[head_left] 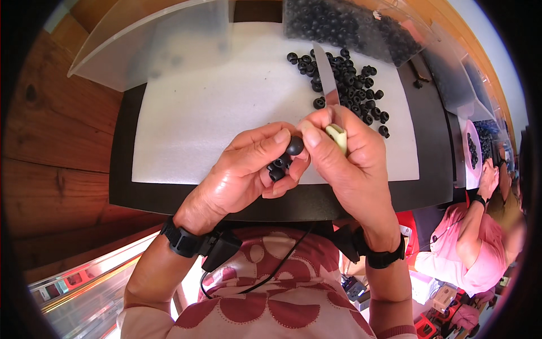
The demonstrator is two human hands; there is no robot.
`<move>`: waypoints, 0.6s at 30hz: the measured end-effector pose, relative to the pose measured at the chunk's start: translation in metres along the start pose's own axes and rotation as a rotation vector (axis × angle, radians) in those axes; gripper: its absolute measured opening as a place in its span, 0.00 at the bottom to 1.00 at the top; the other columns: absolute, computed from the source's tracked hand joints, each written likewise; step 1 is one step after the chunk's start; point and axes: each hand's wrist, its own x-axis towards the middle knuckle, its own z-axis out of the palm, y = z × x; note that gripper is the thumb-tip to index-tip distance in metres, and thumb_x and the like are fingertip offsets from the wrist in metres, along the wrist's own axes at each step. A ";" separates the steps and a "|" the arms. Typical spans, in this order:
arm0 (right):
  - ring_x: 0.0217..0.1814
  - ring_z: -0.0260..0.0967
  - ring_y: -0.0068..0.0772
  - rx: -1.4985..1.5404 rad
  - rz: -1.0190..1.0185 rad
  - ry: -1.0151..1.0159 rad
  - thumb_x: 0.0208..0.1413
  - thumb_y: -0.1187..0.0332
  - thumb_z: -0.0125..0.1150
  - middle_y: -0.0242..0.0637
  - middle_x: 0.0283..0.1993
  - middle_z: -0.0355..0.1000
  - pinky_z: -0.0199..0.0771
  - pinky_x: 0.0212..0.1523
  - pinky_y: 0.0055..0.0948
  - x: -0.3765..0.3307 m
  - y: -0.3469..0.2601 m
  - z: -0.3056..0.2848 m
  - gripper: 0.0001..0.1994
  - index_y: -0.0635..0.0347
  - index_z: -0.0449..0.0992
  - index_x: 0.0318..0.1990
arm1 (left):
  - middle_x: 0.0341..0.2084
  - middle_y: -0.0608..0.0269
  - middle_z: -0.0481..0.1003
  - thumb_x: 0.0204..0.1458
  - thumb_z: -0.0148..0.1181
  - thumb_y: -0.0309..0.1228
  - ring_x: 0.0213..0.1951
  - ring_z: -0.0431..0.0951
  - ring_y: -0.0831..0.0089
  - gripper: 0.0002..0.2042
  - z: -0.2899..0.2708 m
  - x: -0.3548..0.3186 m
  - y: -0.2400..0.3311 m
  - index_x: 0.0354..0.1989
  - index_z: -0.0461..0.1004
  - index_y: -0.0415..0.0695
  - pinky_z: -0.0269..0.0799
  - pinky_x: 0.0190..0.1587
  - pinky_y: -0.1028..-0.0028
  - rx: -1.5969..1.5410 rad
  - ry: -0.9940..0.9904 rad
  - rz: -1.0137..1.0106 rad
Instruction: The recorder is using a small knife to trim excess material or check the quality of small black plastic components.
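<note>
My left hand (243, 158) is closed around a few small black round knobs (277, 169). Between its fingertips sits one black ball-shaped knob (294, 146), and my right fingertips meet it from the other side. In my right hand (361, 161) is a knife (326, 70) with a pale yellow-green handle, its blade pointing away from me. Beyond my hands lies a loose pile of black knobs (355, 90), many showing a hollow, ringed end, on a white foam sheet (186, 130). The knife blade passes over part of this pile.
At the back right stands a clear plastic bin (350, 25) full of black knobs. Another translucent bin (152, 48) is at the back left. The sheet covers a dark table (254, 209). To the right, a person in pink (474, 243) works beside a pink tray (473, 169).
</note>
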 end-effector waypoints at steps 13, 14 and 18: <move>0.24 0.72 0.39 -0.552 -0.098 -0.045 0.65 0.69 0.60 0.37 0.27 0.71 0.70 0.27 0.32 -0.038 -0.001 -0.002 0.12 0.62 0.66 0.51 | 0.29 0.62 0.74 0.70 0.49 0.43 0.22 0.67 0.78 0.16 -0.014 0.002 -0.013 0.47 0.70 0.40 0.53 0.21 0.79 -0.145 0.005 0.077; 0.24 0.72 0.40 -0.566 -0.102 -0.045 0.65 0.70 0.61 0.37 0.27 0.71 0.70 0.27 0.32 -0.038 0.000 -0.002 0.13 0.62 0.66 0.51 | 0.29 0.61 0.75 0.70 0.49 0.42 0.21 0.67 0.77 0.16 -0.015 0.003 -0.013 0.47 0.70 0.39 0.53 0.21 0.79 -0.151 0.005 0.076; 0.24 0.71 0.42 -0.591 -0.163 0.002 0.63 0.71 0.63 0.36 0.28 0.72 0.69 0.25 0.34 -0.041 0.008 -0.002 0.13 0.61 0.67 0.50 | 0.30 0.63 0.70 0.68 0.49 0.48 0.21 0.64 0.82 0.21 -0.002 0.004 -0.009 0.39 0.68 0.39 0.53 0.20 0.80 -0.079 0.107 0.076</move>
